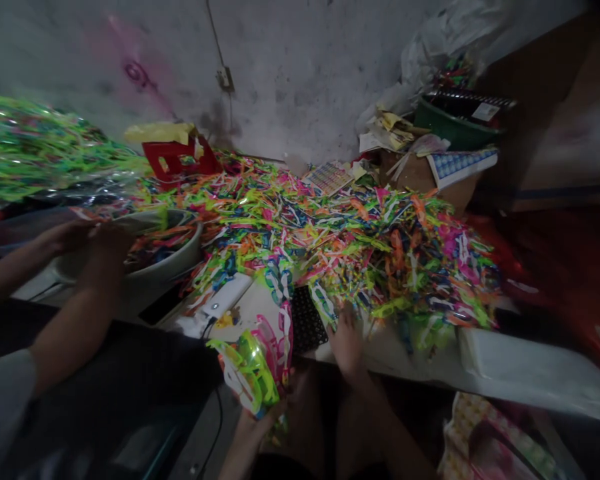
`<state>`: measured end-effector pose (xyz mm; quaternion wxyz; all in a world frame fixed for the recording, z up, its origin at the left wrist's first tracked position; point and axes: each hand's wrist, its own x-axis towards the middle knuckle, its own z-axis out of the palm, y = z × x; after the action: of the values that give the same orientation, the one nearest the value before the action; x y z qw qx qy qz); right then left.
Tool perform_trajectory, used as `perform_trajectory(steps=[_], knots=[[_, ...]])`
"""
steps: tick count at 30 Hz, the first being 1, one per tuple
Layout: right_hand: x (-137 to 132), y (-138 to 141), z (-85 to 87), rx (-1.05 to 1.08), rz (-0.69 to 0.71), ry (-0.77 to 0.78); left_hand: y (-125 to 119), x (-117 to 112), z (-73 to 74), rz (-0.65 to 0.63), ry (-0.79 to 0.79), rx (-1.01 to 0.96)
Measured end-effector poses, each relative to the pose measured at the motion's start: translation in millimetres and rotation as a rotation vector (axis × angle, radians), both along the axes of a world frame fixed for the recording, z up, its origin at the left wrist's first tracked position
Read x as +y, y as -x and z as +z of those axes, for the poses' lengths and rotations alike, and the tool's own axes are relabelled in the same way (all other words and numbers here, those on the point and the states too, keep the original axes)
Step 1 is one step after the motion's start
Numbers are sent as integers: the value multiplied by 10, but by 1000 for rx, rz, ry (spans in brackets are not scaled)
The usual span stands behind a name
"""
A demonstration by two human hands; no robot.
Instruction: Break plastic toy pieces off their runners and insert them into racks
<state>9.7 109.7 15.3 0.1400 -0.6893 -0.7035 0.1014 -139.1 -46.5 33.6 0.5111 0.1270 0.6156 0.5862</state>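
Observation:
My left hand (263, 421), low at the front edge of the table, is closed around a bunch of colourful plastic toy glasses (253, 373) in yellow-green, white and pink. More toy glasses in blue and pink stand in a row above the bunch, beside a black perforated mat (307, 320). My right hand (347, 337) lies at the near edge of a big heap of loose plastic toy glasses and parts (330, 240). Its fingers stretch forward and its thumb is apart, close to a white-and-green piece. The fingertips are blurred against the heap.
At left, another person's hands (87, 237) work over a round tub (180, 257) of coloured pieces. A white power bank (227, 297) and a dark phone (161, 305) lie nearby. Behind stand a red crate (175, 163) and, at right, a green basin (450, 123). A white plastic-wrapped packet (530, 370) sits front right.

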Motion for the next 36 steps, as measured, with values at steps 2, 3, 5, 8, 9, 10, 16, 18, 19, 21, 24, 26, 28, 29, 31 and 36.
perform_trajectory(steps=[2, 3, 5, 8, 9, 10, 16, 18, 19, 21, 24, 26, 28, 29, 31, 36], knots=[[17, 24, -61, -30, 27, -1, 23, -29, 32, 9, 0, -13], [16, 14, -80, -33, 38, 9, 32, -36, 47, 12, 0, -18], [8, -36, -97, -12, 47, 58, 50, -41, 63, 17, -2, -27], [-15, -175, -99, 94, 52, 131, 63, -29, 35, 3, -3, -47], [-31, -240, -102, 145, 55, 139, 61, -21, 16, -7, -4, -52], [-54, -315, -105, 197, 60, 141, 54, -14, -3, -14, -7, -54], [-445, -718, 38, 558, -6, 106, -84, 65, -29, -14, -51, -53], [-637, -719, 173, 714, -80, 127, -166, 111, -1, -23, -79, -72], [-730, -686, 241, 790, -117, 140, -213, 136, 11, -23, -98, -80], [-890, -569, 347, 924, -166, 156, -316, 182, 17, -35, -123, -99], [-1041, -342, 395, 1000, -139, 97, -467, 233, -49, -80, -137, -142], [-1083, -211, 371, 934, -100, 11, -544, 255, -133, -102, -150, -153], [-1097, -121, 341, 841, -80, -58, -591, 271, -214, -79, -146, -155], [-1100, -95, 332, 806, -67, -75, -604, 276, -240, -70, -142, -159], [-1106, -77, 338, 753, -12, -99, -616, 276, -247, -78, -139, -180], [-1130, -172, 441, 538, 143, -167, -650, 239, -62, -168, -219, -233]])
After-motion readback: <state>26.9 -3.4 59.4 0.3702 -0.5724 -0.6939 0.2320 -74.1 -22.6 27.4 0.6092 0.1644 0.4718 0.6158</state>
